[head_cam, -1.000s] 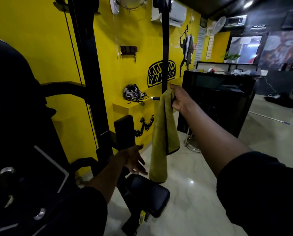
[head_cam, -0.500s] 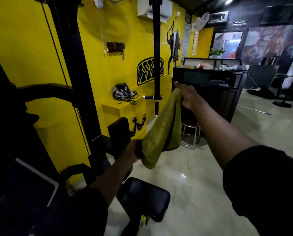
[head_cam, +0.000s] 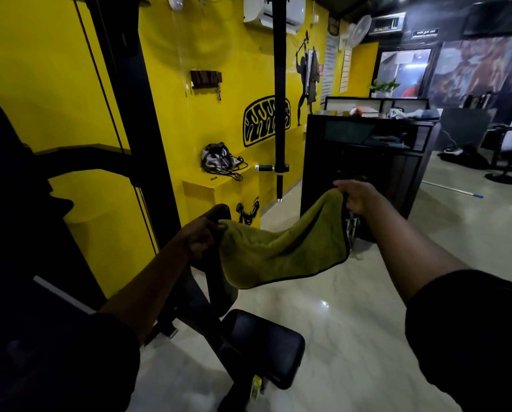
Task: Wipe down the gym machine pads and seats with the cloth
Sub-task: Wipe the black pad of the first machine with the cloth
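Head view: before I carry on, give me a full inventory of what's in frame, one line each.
cloth: one, olive green with dark edging, stretched in the air, centre
seat pad: one, black, low centre, under the cloth
upright pad: one, black, behind the cloth's left end
machine frame: one, black, left
hanging handle: one, black with chrome tips, centre, on a black strap
drawstring bag: one, grey and black, on the yellow ledge
counter: one, black, centre right
air conditioner: one, white, high on the yellow wall
wall fan: one, white, upper right
floor: pale, glossy
left hand: grips the cloth's left end
right hand: pinches the cloth's right corner
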Demonstrator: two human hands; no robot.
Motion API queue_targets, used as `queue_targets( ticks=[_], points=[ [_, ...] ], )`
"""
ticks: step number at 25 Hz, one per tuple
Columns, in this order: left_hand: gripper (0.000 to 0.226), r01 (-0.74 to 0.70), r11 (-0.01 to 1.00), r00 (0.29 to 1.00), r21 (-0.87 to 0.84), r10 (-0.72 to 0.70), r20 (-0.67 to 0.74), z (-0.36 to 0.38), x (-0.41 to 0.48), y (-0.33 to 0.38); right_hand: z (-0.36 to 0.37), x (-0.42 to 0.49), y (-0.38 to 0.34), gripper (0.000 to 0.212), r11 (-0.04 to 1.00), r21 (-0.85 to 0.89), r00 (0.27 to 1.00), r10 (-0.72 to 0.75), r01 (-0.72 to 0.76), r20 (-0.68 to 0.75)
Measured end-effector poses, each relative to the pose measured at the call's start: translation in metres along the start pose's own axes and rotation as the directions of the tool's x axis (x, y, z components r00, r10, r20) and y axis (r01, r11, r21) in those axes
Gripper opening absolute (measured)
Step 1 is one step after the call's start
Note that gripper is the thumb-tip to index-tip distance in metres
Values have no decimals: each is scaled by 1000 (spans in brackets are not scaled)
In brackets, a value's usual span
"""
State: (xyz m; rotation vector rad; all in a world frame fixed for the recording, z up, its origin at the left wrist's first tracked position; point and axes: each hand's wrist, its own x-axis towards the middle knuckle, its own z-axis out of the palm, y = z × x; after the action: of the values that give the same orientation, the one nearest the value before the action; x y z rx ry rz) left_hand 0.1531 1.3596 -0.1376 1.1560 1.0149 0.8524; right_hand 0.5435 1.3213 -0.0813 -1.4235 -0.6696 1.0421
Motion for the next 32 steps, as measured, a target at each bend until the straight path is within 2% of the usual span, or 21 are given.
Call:
queue_targets(
  ticks=[1,3,5,7,8,9,11,12,14,16,18,19,21,22,23,25,27,28,29,31,32],
  points=[
    [41,-40,993,999,108,39,8,-3,-4,7,-5,5,5,21,1000,-2,1000,21,-21,21],
    [48,-72,970,989,232,101,-111,-5,-10,11,-6,2,10,20,999,-22,996,37,-35,85],
    [28,-69,985,979,156,97,-180,-4,-13,9,-4,-5,11,25,1000,-18,989,6,-3,145],
    [22,22,998,993,-59,-29,-113,3,-22,6,-2,-8,12,20,999,23,978,-29,25,207],
    [24,55,993,997,-101,-61,-54,6,-25,4,0,-6,12,17,999,35,977,-41,34,207],
    [28,65,994,998,-92,-66,-11,7,-28,4,2,-5,12,15,998,39,980,-46,39,194],
    [37,13,999,999,47,-15,38,13,-29,-3,5,-2,14,18,997,-4,990,-76,77,122],
    [41,-26,993,1000,113,25,11,12,-23,-8,4,-2,14,19,990,-67,991,-119,124,68],
    [36,-99,972,982,211,130,-134,14,-19,-12,-6,-4,15,15,935,-281,973,-229,217,-12],
    [22,-146,940,915,309,247,-318,13,-14,-13,-19,-6,18,13,876,-417,959,-281,244,-28],
    [17,-151,930,860,334,290,-419,12,-10,-6,-29,-1,24,17,901,-371,966,-255,225,-33],
    [20,-143,953,863,266,252,-438,11,-9,-2,-32,1,26,20,931,-302,974,-223,203,-33],
    [24,-118,992,924,38,123,-362,12,-11,6,-34,-1,30,27,979,-150,991,-137,136,0],
    [27,-121,993,949,-11,113,-295,10,-13,10,-35,-1,31,32,989,-104,994,-106,108,26],
    [32,-137,990,965,31,141,-223,7,-12,13,-37,-1,31,35,991,-83,994,-96,101,54],
    [36,-180,928,964,328,233,-130,-2,-12,16,-40,-7,29,31,980,-132,986,-139,150,88],
    [16,-201,722,918,662,374,-130,-9,-8,16,-42,-13,27,15,885,-389,966,-237,258,101],
    [9,-190,632,890,751,434,-141,-9,-9,18,-42,-14,27,9,767,-561,947,-298,311,118],
    [12,-192,572,860,797,489,-144,-9,-6,18,-40,-16,26,7,631,-697,925,-356,342,131],
    [20,-212,584,857,784,496,-138,-4,-7,22,-36,-16,24,11,439,-827,888,-436,350,144],
    [22,-204,648,874,734,458,-161,1,-9,23,-34,-15,24,16,426,-840,890,-435,337,137]
  ],
)
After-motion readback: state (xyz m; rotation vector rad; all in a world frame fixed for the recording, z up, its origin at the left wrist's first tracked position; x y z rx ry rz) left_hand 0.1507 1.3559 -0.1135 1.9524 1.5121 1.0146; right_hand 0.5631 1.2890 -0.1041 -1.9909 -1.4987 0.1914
